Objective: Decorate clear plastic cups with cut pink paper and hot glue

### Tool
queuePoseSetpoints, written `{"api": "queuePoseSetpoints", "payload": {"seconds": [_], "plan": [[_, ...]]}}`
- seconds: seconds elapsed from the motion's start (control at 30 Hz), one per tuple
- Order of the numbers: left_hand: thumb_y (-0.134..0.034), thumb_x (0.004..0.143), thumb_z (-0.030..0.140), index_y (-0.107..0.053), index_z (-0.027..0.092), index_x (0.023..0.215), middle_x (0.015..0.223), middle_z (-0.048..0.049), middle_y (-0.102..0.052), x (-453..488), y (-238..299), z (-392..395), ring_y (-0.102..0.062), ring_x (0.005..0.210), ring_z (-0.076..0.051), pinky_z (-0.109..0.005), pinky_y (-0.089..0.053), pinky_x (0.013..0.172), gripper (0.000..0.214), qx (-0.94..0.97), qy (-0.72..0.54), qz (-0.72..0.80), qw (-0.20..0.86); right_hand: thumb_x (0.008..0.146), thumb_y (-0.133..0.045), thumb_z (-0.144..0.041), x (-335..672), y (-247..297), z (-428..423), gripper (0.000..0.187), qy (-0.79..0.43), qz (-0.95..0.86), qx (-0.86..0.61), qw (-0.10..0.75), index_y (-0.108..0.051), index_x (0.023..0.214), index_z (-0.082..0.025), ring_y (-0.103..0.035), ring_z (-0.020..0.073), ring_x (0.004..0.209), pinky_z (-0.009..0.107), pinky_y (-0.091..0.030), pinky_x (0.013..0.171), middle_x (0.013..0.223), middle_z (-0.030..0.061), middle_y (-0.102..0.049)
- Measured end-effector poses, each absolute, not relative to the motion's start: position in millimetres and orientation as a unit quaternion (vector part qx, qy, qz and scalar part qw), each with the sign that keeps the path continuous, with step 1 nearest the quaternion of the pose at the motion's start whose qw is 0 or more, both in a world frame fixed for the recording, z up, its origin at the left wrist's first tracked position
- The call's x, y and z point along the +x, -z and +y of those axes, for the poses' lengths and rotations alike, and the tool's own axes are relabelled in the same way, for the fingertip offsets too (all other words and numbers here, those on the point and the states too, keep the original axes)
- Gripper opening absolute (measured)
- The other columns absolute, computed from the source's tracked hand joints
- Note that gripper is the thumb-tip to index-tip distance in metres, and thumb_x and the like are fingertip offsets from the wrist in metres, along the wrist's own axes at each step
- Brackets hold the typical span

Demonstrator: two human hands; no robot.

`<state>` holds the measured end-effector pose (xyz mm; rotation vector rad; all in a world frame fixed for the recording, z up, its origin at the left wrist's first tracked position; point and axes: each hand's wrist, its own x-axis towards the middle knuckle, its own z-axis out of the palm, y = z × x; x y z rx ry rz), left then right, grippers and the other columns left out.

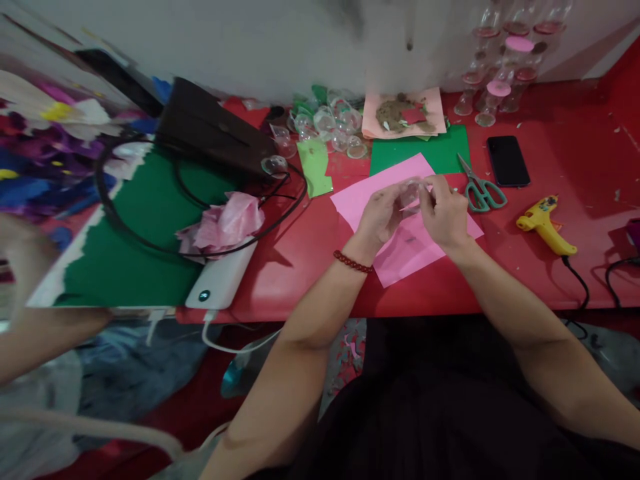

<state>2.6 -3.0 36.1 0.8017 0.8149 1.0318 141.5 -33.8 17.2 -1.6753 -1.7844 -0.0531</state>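
Both hands meet over a pink paper sheet (415, 253) on the red table. My left hand (379, 215), with a beaded bracelet at the wrist, is closed around the side of a small clear plastic cup (410, 192). My right hand (444, 212) pinches the same cup from the other side. Fingers cover part of the cup, so its full shape is hidden. Green-handled scissors (481, 192) lie with blades apart just right of my right hand. Behind the pink sheet is a green sheet (400, 155).
A yellow glue gun (549, 227) and a dark phone (508, 161) lie on the right. Joined clear cups (493, 93) stand at back right; loose cups (337, 123) pile at the back. Left are a white power bank (223, 277), a cable loop and another person's arm (45, 333).
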Motion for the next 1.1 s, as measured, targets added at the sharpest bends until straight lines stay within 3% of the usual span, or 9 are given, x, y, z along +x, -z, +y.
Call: {"api": "queuePoseSetpoints", "payload": {"seconds": [0.17,0.33,0.6,0.73,0.9,1.1], "plan": [[-0.071,0.089,0.016,-0.079,0.017,0.076,0.07,0.0016,-0.068,3,-32,-4,-0.06,0.067,-0.008,-0.026,-0.057,0.076,0.016,0.39,-0.474,0.374,0.695,0.105,-0.05,-0.028,139,-27,-38,0.025,0.004,-0.688,-0.683,0.246,-0.064,0.124,-0.018,-0.066,0.0218,0.072,0.031,-0.039,0.067,0.085,0.0087,-0.078],[-0.064,0.088,0.013,-0.077,0.017,0.07,0.068,0.0008,-0.066,6,-33,-7,-0.058,0.065,-0.009,-0.023,-0.053,0.067,0.022,0.387,-0.471,0.37,0.702,0.103,-0.044,-0.017,138,-27,-40,0.025,0.021,-0.686,-0.685,0.246,-0.064,0.117,-0.018,-0.064,0.0202,0.07,0.03,-0.038,0.067,0.082,0.0086,-0.077],[-0.061,0.079,0.007,-0.062,0.019,0.054,0.063,0.0017,-0.058,10,-33,-10,-0.049,0.06,-0.008,-0.019,-0.049,0.06,0.028,0.357,-0.489,0.36,0.71,0.104,-0.042,-0.016,127,-29,-45,0.025,0.011,-0.683,-0.685,0.254,-0.062,0.119,-0.019,-0.067,0.0203,0.073,0.03,-0.041,0.068,0.088,0.0093,-0.078],[-0.057,0.072,0.003,-0.074,0.017,0.069,0.072,0.0007,-0.065,7,-39,-12,-0.06,0.069,-0.009,-0.018,-0.053,0.065,0.022,0.366,-0.478,0.339,0.723,0.105,-0.043,-0.016,128,-31,-44,0.024,0.011,-0.674,-0.694,0.252,-0.062,0.12,-0.019,-0.07,0.0222,0.077,0.032,-0.042,0.071,0.09,0.0099,-0.078],[-0.068,0.09,0.021,-0.083,0.018,0.09,0.079,-0.0021,-0.073,3,-40,-11,-0.069,0.078,-0.012,-0.024,-0.06,0.075,0.015,0.376,-0.467,0.369,0.711,0.106,-0.042,-0.018,133,-26,-39,0.025,0.011,-0.675,-0.686,0.27,-0.062,0.121,-0.019,-0.069,0.0208,0.076,0.031,-0.043,0.069,0.087,0.0082,-0.077],[-0.066,0.095,0.019,-0.083,0.02,0.09,0.088,-0.0035,-0.078,5,-34,-9,-0.072,0.085,-0.011,-0.024,-0.061,0.08,0.018,0.404,-0.464,0.36,0.701,0.107,-0.042,-0.02,139,-21,-37,0.027,0.017,-0.68,-0.666,0.307,-0.062,0.125,-0.02,-0.068,0.0198,0.073,0.029,-0.043,0.068,0.08,0.0051,-0.075]]}}
